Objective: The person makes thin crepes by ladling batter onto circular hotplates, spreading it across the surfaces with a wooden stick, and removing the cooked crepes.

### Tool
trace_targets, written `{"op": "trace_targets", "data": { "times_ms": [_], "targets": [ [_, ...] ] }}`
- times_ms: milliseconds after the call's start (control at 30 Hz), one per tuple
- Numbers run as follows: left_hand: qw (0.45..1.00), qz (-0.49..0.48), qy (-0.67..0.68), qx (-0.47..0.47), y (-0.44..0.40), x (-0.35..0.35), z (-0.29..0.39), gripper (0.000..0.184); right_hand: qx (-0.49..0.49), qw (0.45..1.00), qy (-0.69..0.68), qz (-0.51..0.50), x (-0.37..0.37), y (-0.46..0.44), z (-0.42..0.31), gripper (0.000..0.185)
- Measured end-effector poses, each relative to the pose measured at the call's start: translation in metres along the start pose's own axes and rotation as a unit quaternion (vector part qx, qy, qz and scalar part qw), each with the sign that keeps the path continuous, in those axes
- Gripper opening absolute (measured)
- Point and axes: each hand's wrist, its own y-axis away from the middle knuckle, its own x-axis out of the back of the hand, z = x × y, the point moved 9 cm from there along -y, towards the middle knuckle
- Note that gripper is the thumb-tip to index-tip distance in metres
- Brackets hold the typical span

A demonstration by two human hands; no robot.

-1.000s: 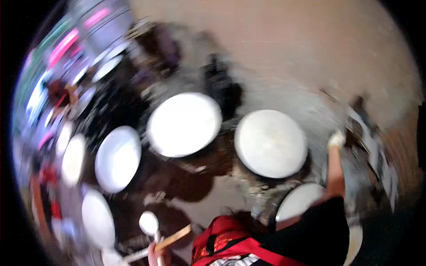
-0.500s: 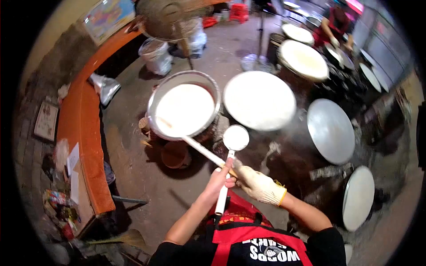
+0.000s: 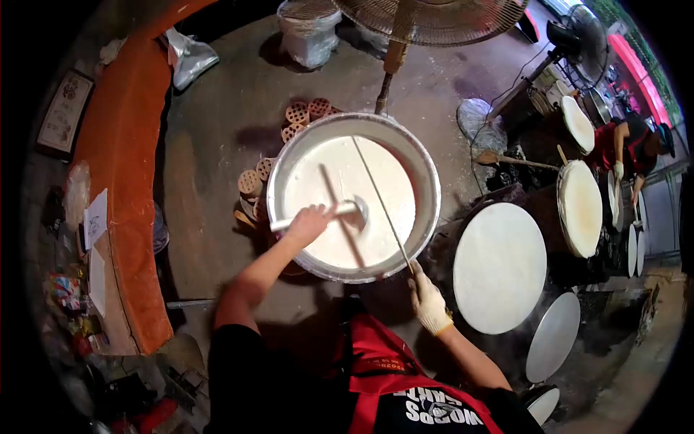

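A large metal pot (image 3: 428, 163) of white batter (image 3: 307, 170) stands in front of me. My bare left hand (image 3: 309, 224) is closed around the handle of a white ladle (image 3: 356, 215), over the pot. The ladle's bowl is at the batter; whether it dips in is hard to tell. In a knitted glove, my right hand (image 3: 428, 298) grips a long, thin spatula (image 3: 381, 197) at the pot's near right rim. Seen edge-on, the spatula stretches across the pot to its far side. To the right is a round griddle covered by a white sheet of batter (image 3: 499, 267).
A bare round griddle (image 3: 553, 336) lies at lower right. A stack of round flatbreads (image 3: 580, 208) and a co-worker (image 3: 636, 152) are farther right. Perforated coal briquettes (image 3: 249, 182) ring the pot. A standing fan (image 3: 426, 18) rises behind it; an orange-covered bench (image 3: 134, 181) runs along the left.
My view has turned, and the pot now sits centrally. My hands, together before, have parted: the left with the ladle is over the batter, the right with the spatula at the rim.
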Motion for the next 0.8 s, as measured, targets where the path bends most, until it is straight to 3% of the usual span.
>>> {"op": "trace_targets", "data": {
  "times_ms": [67,100,133,167,200,233,267,300,333,400,500,533,567,633,700,733,800],
  "targets": [
    [0.953,0.050,0.186,0.235,0.006,-0.030,-0.036,0.033,0.032,0.999,0.022,0.011,-0.023,-0.042,-0.002,0.055],
    [0.881,0.063,0.306,0.354,0.004,-0.085,-0.038,0.032,0.025,0.999,0.030,0.003,-0.035,-0.062,-0.004,0.056],
    [0.881,0.011,0.290,0.375,-0.010,-0.135,-0.021,0.036,-0.032,0.996,0.055,-0.062,-0.053,-0.077,0.005,0.060],
    [0.815,-0.023,0.431,0.387,-0.027,-0.169,-0.005,0.026,-0.077,0.986,0.107,-0.100,-0.065,-0.093,0.013,0.062],
    [0.629,-0.050,0.677,0.378,-0.048,-0.194,0.025,0.018,-0.092,0.983,0.107,-0.119,-0.076,-0.099,0.023,0.063],
    [0.273,-0.069,0.901,0.331,-0.069,-0.200,0.068,0.017,-0.108,0.979,0.107,-0.138,-0.083,-0.100,0.032,0.064],
    [0.030,-0.090,0.964,0.250,-0.096,-0.219,0.102,0.022,-0.102,0.981,0.088,-0.137,-0.081,-0.091,0.035,0.065],
    [-0.089,-0.168,0.927,0.324,-0.054,-0.112,0.124,0.033,-0.096,0.984,0.070,-0.137,-0.078,-0.075,0.041,0.066],
    [-0.103,-0.148,0.926,0.331,-0.041,-0.075,0.133,0.025,-0.049,0.994,0.033,-0.097,-0.066,-0.057,0.036,0.068],
    [-0.147,-0.099,0.933,0.314,-0.023,-0.041,0.154,0.019,-0.059,0.989,0.038,-0.131,-0.034,-0.014,0.022,0.069],
    [-0.131,-0.027,0.949,0.287,-0.009,0.018,0.163,0.018,-0.028,0.990,0.026,-0.135,0.014,0.033,0.018,0.070],
    [-0.069,0.024,0.957,0.281,-0.002,0.047,0.164,0.018,-0.001,0.992,0.015,-0.126,0.031,0.048,0.018,0.070],
    [-0.084,0.011,0.964,0.253,0.006,0.075,0.169,0.031,0.020,0.993,0.011,-0.116,0.044,0.062,0.017,0.069],
    [0.073,0.079,0.968,0.227,0.024,0.132,0.161,0.036,0.081,0.993,-0.026,-0.083,0.074,0.084,0.007,0.070],
    [0.088,0.108,0.960,0.244,0.053,0.190,0.171,0.037,0.111,0.991,-0.025,-0.069,0.105,0.100,0.004,0.074],
    [0.132,0.146,0.948,0.249,0.071,0.226,0.173,0.026,0.099,0.992,-0.007,-0.079,0.121,0.105,0.002,0.075],
    [0.166,0.174,0.946,0.216,0.094,0.271,0.167,0.027,0.130,0.990,0.014,-0.059,0.143,0.111,0.002,0.078]
  ]
}}
